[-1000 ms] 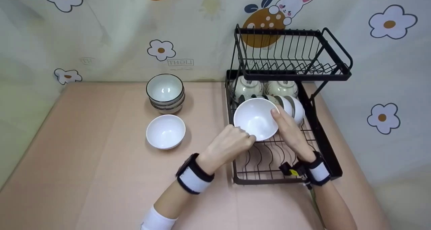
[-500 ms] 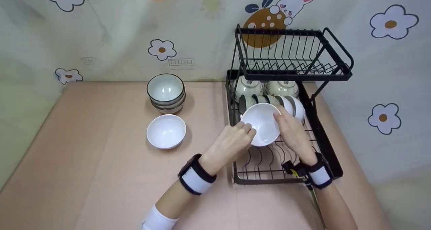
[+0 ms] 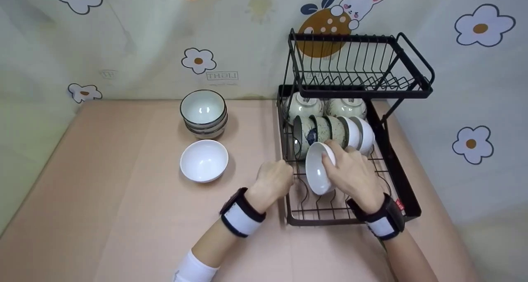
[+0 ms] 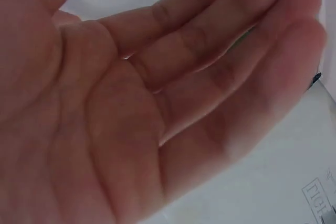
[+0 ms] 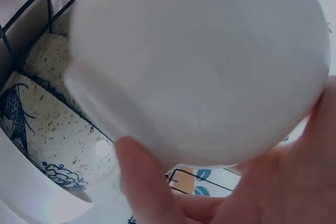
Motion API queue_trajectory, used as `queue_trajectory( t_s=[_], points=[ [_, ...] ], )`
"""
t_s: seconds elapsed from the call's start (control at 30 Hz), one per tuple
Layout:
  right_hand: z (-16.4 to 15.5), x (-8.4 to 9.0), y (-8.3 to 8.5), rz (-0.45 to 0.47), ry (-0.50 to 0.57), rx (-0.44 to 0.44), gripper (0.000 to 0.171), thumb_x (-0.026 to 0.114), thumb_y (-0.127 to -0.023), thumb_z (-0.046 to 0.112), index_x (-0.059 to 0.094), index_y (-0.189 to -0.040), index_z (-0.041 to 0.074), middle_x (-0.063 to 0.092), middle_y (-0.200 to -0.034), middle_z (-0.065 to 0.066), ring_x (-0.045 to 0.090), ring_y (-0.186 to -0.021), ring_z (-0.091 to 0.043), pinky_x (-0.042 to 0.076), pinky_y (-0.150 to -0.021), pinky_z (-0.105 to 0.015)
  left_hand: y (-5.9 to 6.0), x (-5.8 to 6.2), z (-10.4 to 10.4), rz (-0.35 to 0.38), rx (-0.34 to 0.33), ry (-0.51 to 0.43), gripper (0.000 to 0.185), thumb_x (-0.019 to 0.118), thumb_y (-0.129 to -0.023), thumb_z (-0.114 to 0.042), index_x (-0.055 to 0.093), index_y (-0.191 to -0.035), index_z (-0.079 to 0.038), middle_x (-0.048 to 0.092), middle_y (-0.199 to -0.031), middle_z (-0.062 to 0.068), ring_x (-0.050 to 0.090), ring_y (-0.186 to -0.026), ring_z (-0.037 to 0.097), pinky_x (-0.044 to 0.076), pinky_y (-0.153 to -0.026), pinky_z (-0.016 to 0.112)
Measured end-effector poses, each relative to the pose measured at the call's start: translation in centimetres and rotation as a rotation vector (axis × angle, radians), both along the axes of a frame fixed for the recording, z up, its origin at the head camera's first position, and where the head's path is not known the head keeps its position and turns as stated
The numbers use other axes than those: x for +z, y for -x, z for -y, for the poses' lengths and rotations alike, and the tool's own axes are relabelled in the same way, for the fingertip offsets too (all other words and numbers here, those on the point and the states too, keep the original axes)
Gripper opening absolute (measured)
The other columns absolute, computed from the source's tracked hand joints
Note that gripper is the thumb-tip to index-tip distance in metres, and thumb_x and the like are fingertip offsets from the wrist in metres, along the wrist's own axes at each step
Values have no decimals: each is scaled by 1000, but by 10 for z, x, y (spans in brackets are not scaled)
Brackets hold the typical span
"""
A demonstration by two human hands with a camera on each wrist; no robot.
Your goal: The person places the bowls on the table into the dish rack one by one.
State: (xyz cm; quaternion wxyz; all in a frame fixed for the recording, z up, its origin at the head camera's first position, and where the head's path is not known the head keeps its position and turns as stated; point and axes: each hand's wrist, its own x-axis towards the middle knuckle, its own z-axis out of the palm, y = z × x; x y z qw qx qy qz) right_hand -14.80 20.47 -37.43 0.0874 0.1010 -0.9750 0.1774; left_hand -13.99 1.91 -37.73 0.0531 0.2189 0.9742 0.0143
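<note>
A white bowl (image 3: 317,170), tilted onto its side, is gripped by my right hand (image 3: 352,172) over the front part of the black dish rack (image 3: 319,222). In the right wrist view the bowl's white outside (image 5: 205,66) fills most of the picture, with a finger against its foot. My left hand (image 3: 275,178) is beside the rack's left edge, apart from the bowl. Its fingers (image 4: 210,77) look loosely extended in the left wrist view and hold nothing. Behind the held bowl, several speckled bowls (image 3: 304,133) and white bowls (image 3: 365,135) stand on edge in a row.
Two upturned patterned bowls (image 3: 346,107) sit at the rack's back, below its upper tier (image 3: 363,94). On the pink tabletop (image 3: 136,183), left of the rack, are a stack of dark-rimmed bowls (image 3: 203,108) and a single white bowl (image 3: 204,161). A patterned cloth (image 3: 140,38) hangs behind.
My left hand has let go of the white bowl and drawn back left. My right hand has turned the bowl from facing up onto its side, lower in the rack.
</note>
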Motion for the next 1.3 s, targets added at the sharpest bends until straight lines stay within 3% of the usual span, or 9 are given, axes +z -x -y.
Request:
queue_trajectory(
  t_s=[0.13, 0.33, 0.57, 0.83, 0.97, 1.07, 1.3],
  points=[
    [5, -3, -2, 3, -91, -5, 39, 48, -96, 37, 57, -126, 13, 62, -83, -26, 58, -61, -36, 45, -45, -41, 1, 0, 0, 34, 10, -4, 26, 67, -89, -32, 72, -84, -7, 68, -77, 5, 64, -65, 17, 52, -52, 26],
    [13, -10, -5, 49, -132, 22, 40, 48, -96, 38, 58, -123, 11, 59, -77, -20, 56, -60, -30, 43, -44, -36, 1, 1, 0, 47, 20, -8, 23, 68, -89, -28, 72, -85, -6, 69, -80, 6, 65, -69, 19, 55, -56, 28],
    [17, -16, -8, 77, -177, 44, 45, 43, -97, 40, 54, -130, 12, 64, -89, -26, 60, -64, -35, 47, -49, -43, 2, 1, 0, 39, 15, 9, 14, 69, -86, -19, 72, -88, -6, 69, -84, 7, 66, -72, 21, 56, -59, 30],
    [15, -17, -6, 91, -151, 81, 41, 43, -96, 30, 53, -130, 8, 58, -64, -12, 53, -49, -24, 42, -43, -34, 6, 1, 3, 81, 35, -59, 23, 67, -89, -26, 71, -85, -4, 69, -85, 9, 66, -73, 23, 56, -61, 33],
    [14, -16, -6, 110, -134, 100, 43, 44, -96, 26, 51, -133, 5, 44, -52, -1, 43, -41, -17, 36, -38, -30, 14, 1, 10, 135, 102, -94, 30, 67, -89, -32, 70, -90, -3, 70, -90, 11, 67, -79, 25, 57, -65, 35],
    [13, -15, -7, 122, -122, 107, 44, 45, -95, 23, 51, -134, 3, 37, -48, 3, 37, -37, -13, 31, -35, -28, 20, 3, 21, 161, 186, -111, 27, 69, -88, -27, 69, -98, -2, 69, -96, 13, 67, -86, 28, 57, -69, 39],
    [13, -11, -7, 138, -131, 126, 41, 46, -96, 24, 53, -131, 5, 40, -50, 2, 40, -38, -15, 32, -35, -28, 38, 2, 50, 147, 384, -99, 26, 70, -86, -22, 70, -102, -2, 69, -103, 14, 66, -94, 30, 56, -77, 42]
  ],
)
